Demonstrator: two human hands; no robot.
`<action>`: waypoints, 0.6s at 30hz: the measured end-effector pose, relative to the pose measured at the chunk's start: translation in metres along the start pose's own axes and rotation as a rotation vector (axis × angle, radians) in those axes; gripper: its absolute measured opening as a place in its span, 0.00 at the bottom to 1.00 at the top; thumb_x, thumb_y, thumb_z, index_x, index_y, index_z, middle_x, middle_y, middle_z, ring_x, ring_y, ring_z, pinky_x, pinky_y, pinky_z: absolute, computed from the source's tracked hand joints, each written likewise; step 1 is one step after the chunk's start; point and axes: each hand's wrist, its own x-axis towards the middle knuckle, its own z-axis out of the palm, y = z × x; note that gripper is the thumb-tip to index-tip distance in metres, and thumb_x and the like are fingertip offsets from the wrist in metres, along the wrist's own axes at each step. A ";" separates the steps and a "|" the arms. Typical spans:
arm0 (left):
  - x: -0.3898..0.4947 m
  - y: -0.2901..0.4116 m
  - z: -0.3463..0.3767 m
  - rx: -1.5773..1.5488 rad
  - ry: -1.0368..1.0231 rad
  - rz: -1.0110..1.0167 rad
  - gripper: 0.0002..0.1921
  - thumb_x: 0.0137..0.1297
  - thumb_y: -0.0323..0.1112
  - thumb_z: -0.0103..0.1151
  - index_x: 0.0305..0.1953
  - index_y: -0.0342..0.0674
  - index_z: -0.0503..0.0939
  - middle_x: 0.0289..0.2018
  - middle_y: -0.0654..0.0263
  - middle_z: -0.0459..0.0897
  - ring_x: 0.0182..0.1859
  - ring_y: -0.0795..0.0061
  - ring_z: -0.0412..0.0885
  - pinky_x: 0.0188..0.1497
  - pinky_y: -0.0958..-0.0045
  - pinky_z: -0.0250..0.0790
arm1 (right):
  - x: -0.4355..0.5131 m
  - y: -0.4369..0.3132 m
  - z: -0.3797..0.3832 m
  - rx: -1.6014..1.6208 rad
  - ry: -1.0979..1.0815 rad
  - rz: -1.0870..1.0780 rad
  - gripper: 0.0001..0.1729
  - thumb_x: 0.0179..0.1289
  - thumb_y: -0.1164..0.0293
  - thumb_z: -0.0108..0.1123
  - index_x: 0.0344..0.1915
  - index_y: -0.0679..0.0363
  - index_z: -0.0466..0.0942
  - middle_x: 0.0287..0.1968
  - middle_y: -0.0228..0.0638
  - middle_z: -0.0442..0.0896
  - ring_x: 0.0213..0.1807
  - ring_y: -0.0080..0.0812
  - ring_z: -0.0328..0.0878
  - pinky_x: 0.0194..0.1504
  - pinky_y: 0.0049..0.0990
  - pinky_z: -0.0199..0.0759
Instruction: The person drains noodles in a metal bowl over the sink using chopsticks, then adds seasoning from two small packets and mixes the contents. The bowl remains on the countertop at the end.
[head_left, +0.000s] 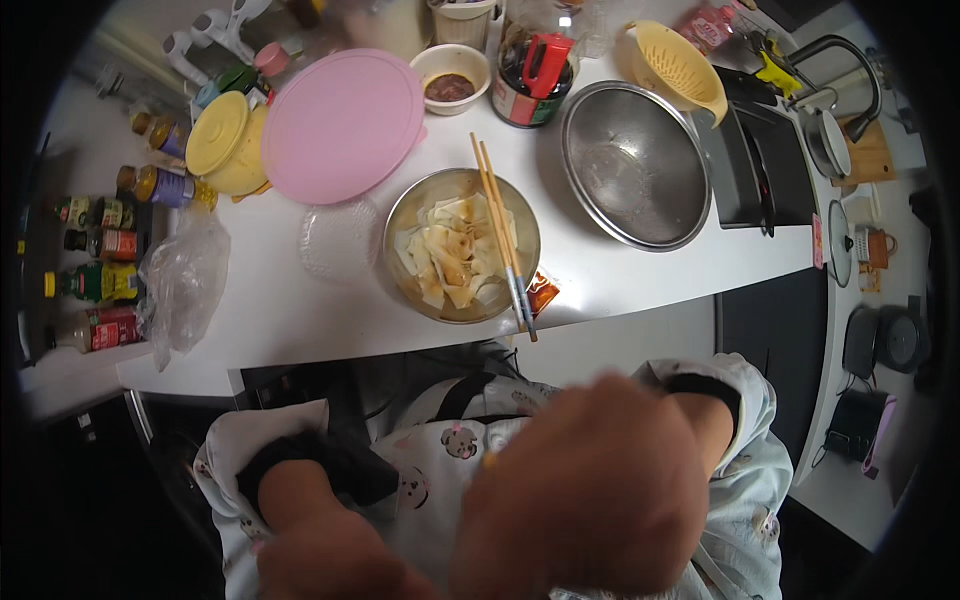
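Both hands are raised close to the camera, in front of my body and short of the counter, and look blurred. My right hand (585, 487) appears large at the bottom centre with its fingers curled; whether something is in it cannot be seen. My left hand (337, 559) is at the bottom edge, partly cut off, its fingers hidden. Beyond them, a steel bowl (395, 281) on the counter holds pale, flat dough-like pieces (457, 247) with brown sauce on them. A pair of wooden chopsticks (499, 217) lies across the bowl's right side. A sauce packet (541, 292) rests beside the bowl.
A large steel basin (637, 169) stands right of the bowl, near a yellow colander (675, 67) and a sink (780, 165). Behind are a pink round lid (345, 124), a small bowl of dark paste (450, 86) and a red-handled jar (534, 82). Bottles (97, 281) and a plastic bag (187, 277) lie left.
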 end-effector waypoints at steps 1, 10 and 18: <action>-0.011 -0.001 0.019 0.051 0.320 0.053 0.06 0.49 0.30 0.64 0.25 0.43 0.75 0.29 0.70 0.67 0.30 0.76 0.63 0.18 0.78 0.50 | 0.000 0.000 -0.002 -0.040 0.000 -0.007 0.04 0.53 0.79 0.56 0.29 0.65 0.78 0.25 0.34 0.79 0.23 0.33 0.77 0.22 0.21 0.70; -0.010 -0.056 -0.040 -0.133 -0.521 -0.030 0.10 0.37 0.29 0.70 0.19 0.44 0.76 0.14 0.75 0.67 0.12 0.84 0.62 0.12 0.80 0.52 | -0.002 -0.012 -0.029 -0.150 0.106 0.350 0.15 0.63 0.70 0.49 0.29 0.73 0.74 0.30 0.49 0.81 0.31 0.37 0.81 0.35 0.30 0.76; -0.069 -0.143 -0.001 0.054 -0.853 -0.469 0.04 0.47 0.25 0.59 0.26 0.39 0.75 0.26 0.64 0.72 0.27 0.67 0.73 0.28 0.70 0.65 | -0.007 0.116 -0.092 -0.577 0.276 0.865 0.12 0.65 0.70 0.48 0.35 0.67 0.75 0.26 0.30 0.78 0.25 0.16 0.70 0.29 0.18 0.66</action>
